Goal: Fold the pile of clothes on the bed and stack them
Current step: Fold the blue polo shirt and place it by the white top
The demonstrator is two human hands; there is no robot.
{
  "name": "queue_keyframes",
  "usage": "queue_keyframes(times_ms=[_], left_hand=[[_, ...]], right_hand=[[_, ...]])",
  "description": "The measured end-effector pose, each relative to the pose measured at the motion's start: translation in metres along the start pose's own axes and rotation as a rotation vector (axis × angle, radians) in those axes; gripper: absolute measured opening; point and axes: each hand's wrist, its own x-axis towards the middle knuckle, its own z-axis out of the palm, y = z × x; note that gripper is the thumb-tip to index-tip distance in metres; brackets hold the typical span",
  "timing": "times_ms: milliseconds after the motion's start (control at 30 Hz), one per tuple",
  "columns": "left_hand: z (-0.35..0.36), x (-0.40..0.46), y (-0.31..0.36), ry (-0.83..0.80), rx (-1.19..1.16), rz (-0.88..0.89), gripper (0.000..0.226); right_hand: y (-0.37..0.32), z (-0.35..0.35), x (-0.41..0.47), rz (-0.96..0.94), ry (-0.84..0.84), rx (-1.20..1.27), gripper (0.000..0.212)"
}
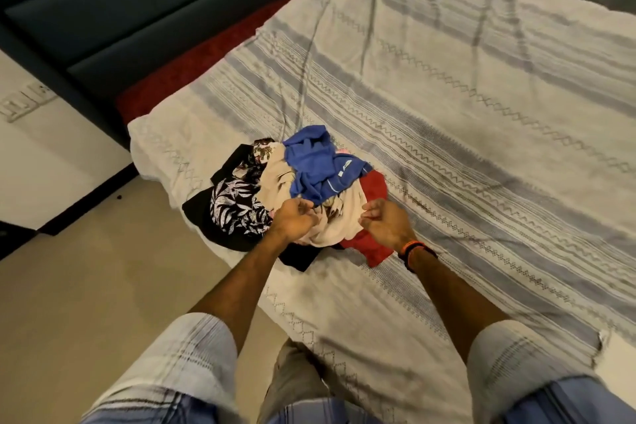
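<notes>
Right now my left hand (292, 218) and right hand (382, 227) both curl onto the beige garment (339, 217) atop the pile of clothes (292, 189), heaped near the bed (481, 113) corner, probably to free it for folding first.

The pile of clothes (289, 193) lies crumpled near the bed (481, 120) corner. A blue garment (316, 162) tops it, a beige one (337, 220) spills beneath, a black leaf-print piece (234, 203) sits left, and a red one (373, 244) right.
</notes>
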Motion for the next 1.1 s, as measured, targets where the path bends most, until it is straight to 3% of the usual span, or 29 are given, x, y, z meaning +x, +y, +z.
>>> queue_keyframes(times_ms=[133, 233, 433, 700, 900, 1000, 1100], left_hand=[[0.011, 0.047, 0.016, -0.064, 0.046, 0.028, 0.037], [0.019, 0.08, 0.026, -0.116, 0.066, 0.038, 0.043], [0.023, 0.124, 0.026, -0.203, 0.124, 0.022, 0.057], [0.028, 0.145, 0.017, -0.253, 0.15, -0.022, 0.059], [0.029, 0.139, 0.025, -0.221, 0.229, 0.02, 0.07], [0.026, 0.13, 0.036, -0.087, 0.286, 0.116, 0.056], [0.018, 0.117, 0.051, 0.046, 0.301, 0.196, 0.04]], right_hand=[[-0.007, 0.004, 0.037, 0.035, -0.016, -0.052, 0.029], [-0.012, 0.008, 0.07, 0.005, -0.027, -0.213, 0.028], [-0.024, 0.023, 0.125, -0.078, -0.183, -0.524, 0.046], [-0.012, 0.045, 0.158, -0.114, -0.12, -0.709, 0.027], [-0.025, 0.031, 0.154, -0.281, -0.079, -0.633, 0.015], [-0.038, 0.018, 0.15, -0.289, -0.125, -0.492, 0.003], [-0.055, 0.002, 0.136, -0.287, -0.086, -0.308, 0.021]])
